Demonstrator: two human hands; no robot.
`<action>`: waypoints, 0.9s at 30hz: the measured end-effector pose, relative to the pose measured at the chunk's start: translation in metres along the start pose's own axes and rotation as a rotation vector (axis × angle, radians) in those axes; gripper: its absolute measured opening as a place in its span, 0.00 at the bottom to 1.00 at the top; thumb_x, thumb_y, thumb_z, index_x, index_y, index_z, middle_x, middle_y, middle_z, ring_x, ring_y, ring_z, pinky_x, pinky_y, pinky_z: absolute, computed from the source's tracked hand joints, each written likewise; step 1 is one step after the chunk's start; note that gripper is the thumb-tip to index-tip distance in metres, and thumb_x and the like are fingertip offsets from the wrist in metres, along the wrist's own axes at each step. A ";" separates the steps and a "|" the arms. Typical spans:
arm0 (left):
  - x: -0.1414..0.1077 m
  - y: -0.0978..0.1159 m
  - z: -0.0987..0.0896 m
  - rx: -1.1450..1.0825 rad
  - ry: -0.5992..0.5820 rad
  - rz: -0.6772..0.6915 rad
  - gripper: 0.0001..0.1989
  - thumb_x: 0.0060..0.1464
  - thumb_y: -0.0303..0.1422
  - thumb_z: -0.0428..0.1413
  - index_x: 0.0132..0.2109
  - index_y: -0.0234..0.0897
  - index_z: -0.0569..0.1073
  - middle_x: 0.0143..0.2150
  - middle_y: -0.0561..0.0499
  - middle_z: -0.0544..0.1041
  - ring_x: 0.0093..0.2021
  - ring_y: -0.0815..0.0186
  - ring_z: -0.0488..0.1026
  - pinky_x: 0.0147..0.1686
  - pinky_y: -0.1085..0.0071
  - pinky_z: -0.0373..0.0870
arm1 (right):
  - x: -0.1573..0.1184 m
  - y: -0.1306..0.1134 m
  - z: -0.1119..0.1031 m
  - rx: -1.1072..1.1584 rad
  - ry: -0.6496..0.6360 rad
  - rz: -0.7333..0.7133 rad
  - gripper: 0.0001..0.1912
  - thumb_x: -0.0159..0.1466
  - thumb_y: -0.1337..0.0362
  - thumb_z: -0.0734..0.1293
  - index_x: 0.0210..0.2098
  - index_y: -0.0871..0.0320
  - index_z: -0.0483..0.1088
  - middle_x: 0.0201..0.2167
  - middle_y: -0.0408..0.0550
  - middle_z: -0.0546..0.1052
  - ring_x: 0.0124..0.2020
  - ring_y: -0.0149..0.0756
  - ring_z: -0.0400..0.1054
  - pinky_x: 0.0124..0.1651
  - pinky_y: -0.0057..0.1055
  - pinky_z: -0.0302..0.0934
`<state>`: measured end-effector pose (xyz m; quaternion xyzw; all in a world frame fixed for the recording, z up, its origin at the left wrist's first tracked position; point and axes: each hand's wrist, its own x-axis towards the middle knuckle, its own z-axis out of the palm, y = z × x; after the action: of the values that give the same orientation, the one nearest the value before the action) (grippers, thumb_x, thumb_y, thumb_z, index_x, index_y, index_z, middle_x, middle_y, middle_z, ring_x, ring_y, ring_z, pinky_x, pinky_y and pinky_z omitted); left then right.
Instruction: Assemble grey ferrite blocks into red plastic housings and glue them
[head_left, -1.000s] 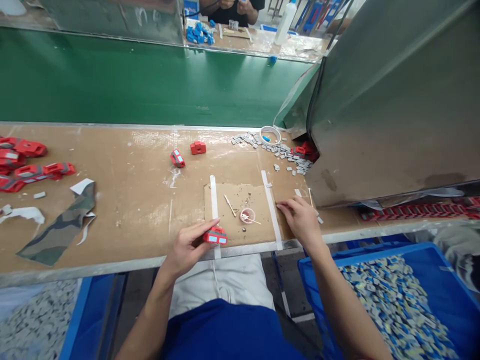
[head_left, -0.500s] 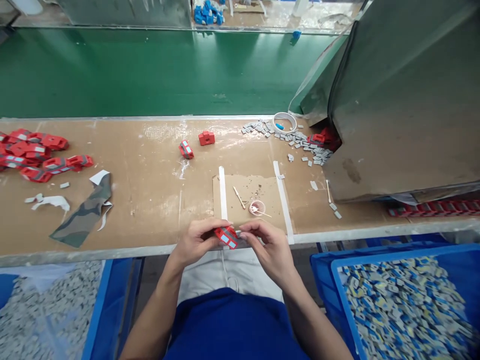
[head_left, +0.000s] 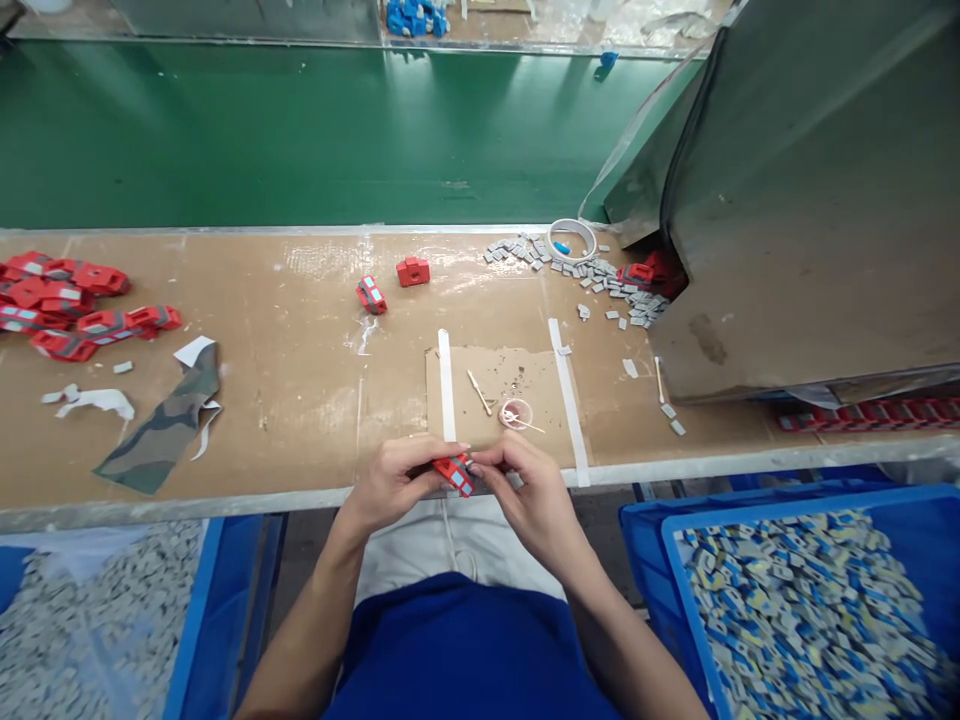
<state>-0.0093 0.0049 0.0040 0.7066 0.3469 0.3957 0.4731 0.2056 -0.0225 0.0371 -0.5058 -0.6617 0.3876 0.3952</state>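
Over the table's front edge, my left hand [head_left: 394, 482] pinches a small red toy car [head_left: 455, 474] with pale window patches. My right hand [head_left: 527, 488] is closed at the car's right side, with a small light piece between thumb and forefinger, partly hidden by the fingertips. Just beyond the hands, a small round cup [head_left: 516, 414] with a thin stick in it stands on a cardboard sheet [head_left: 540, 372] held by white tape. A cotton swab [head_left: 479, 393] lies left of the cup.
Two red pieces [head_left: 412, 271] lie mid-table, more red cars [head_left: 45, 295] at left near camouflage cloth [head_left: 161, 425]. Small grey pieces [head_left: 592, 270] surround a tape roll [head_left: 572, 242] by a big carton [head_left: 810, 220]. Blue bins [head_left: 667, 560] flank me below the table.
My right hand has moved slightly left, bringing its fingertips and the small piece up against the red car. The view has shifted a little.
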 end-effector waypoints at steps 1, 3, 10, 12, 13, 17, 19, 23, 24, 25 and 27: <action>0.000 0.000 0.000 0.010 0.000 0.007 0.12 0.66 0.33 0.63 0.54 0.36 0.84 0.39 0.44 0.86 0.37 0.63 0.83 0.39 0.70 0.78 | -0.001 -0.002 0.001 -0.038 0.003 -0.008 0.08 0.72 0.70 0.68 0.35 0.57 0.74 0.29 0.42 0.72 0.29 0.31 0.69 0.32 0.25 0.61; 0.000 0.001 0.000 0.028 -0.005 0.010 0.12 0.66 0.33 0.63 0.54 0.36 0.83 0.40 0.44 0.86 0.38 0.63 0.83 0.39 0.70 0.78 | -0.003 -0.006 0.004 -0.116 0.007 -0.019 0.09 0.72 0.71 0.66 0.35 0.57 0.72 0.29 0.43 0.71 0.29 0.31 0.68 0.33 0.25 0.60; -0.003 0.002 0.005 0.081 0.014 -0.009 0.12 0.65 0.27 0.62 0.54 0.37 0.82 0.46 0.43 0.87 0.42 0.61 0.84 0.44 0.69 0.79 | -0.011 -0.012 0.012 -0.213 0.044 -0.005 0.10 0.74 0.71 0.63 0.35 0.57 0.71 0.30 0.43 0.70 0.28 0.32 0.67 0.33 0.27 0.59; -0.003 0.002 0.005 0.105 0.011 0.014 0.12 0.66 0.26 0.61 0.54 0.37 0.82 0.45 0.43 0.87 0.42 0.61 0.84 0.44 0.68 0.79 | -0.012 -0.010 0.013 -0.155 0.038 0.008 0.10 0.73 0.72 0.63 0.36 0.57 0.71 0.30 0.43 0.70 0.29 0.31 0.67 0.33 0.27 0.59; -0.003 0.002 0.005 0.117 0.006 0.031 0.12 0.66 0.27 0.61 0.54 0.38 0.82 0.45 0.43 0.87 0.42 0.61 0.84 0.44 0.68 0.79 | -0.012 -0.009 0.012 -0.120 0.031 0.017 0.10 0.73 0.71 0.63 0.36 0.57 0.71 0.31 0.43 0.70 0.30 0.31 0.68 0.34 0.26 0.60; 0.000 0.001 0.004 0.166 -0.024 0.117 0.12 0.67 0.33 0.62 0.55 0.37 0.82 0.41 0.43 0.86 0.39 0.62 0.83 0.41 0.68 0.79 | -0.013 -0.001 0.010 0.040 -0.007 0.081 0.09 0.73 0.69 0.64 0.35 0.57 0.72 0.31 0.42 0.70 0.30 0.30 0.68 0.34 0.25 0.62; 0.002 0.001 0.003 0.177 -0.046 0.157 0.13 0.67 0.34 0.62 0.55 0.36 0.81 0.40 0.43 0.86 0.39 0.61 0.83 0.41 0.68 0.79 | -0.012 0.004 0.007 0.125 -0.034 0.131 0.08 0.72 0.67 0.65 0.35 0.57 0.73 0.31 0.43 0.70 0.31 0.30 0.68 0.33 0.25 0.63; 0.003 0.002 0.001 0.177 -0.072 0.138 0.13 0.67 0.35 0.62 0.56 0.36 0.80 0.41 0.43 0.86 0.39 0.62 0.83 0.40 0.69 0.78 | -0.009 0.008 -0.001 0.206 -0.151 0.230 0.07 0.72 0.62 0.67 0.39 0.58 0.76 0.36 0.46 0.74 0.33 0.31 0.69 0.35 0.26 0.64; 0.003 0.002 0.001 0.176 -0.077 0.137 0.13 0.67 0.34 0.62 0.56 0.36 0.80 0.40 0.43 0.86 0.39 0.62 0.83 0.40 0.69 0.78 | -0.008 0.008 -0.003 0.210 -0.183 0.248 0.08 0.72 0.62 0.67 0.39 0.58 0.76 0.34 0.46 0.74 0.32 0.31 0.68 0.34 0.26 0.62; 0.003 0.002 0.001 0.173 -0.085 0.147 0.13 0.68 0.34 0.61 0.56 0.36 0.80 0.40 0.43 0.86 0.38 0.62 0.83 0.40 0.70 0.78 | -0.007 0.008 -0.005 0.218 -0.215 0.268 0.09 0.72 0.61 0.67 0.38 0.59 0.75 0.32 0.45 0.73 0.30 0.30 0.65 0.32 0.26 0.60; 0.003 0.001 0.001 0.161 -0.104 0.189 0.12 0.69 0.34 0.60 0.56 0.36 0.80 0.40 0.43 0.86 0.38 0.63 0.83 0.40 0.70 0.78 | -0.006 0.008 -0.008 0.257 -0.286 0.323 0.12 0.71 0.58 0.67 0.34 0.59 0.72 0.25 0.41 0.69 0.26 0.28 0.59 0.27 0.25 0.53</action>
<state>-0.0067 0.0064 0.0054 0.7913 0.2845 0.3722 0.3930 0.2167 -0.0257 0.0317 -0.4904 -0.5668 0.5944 0.2916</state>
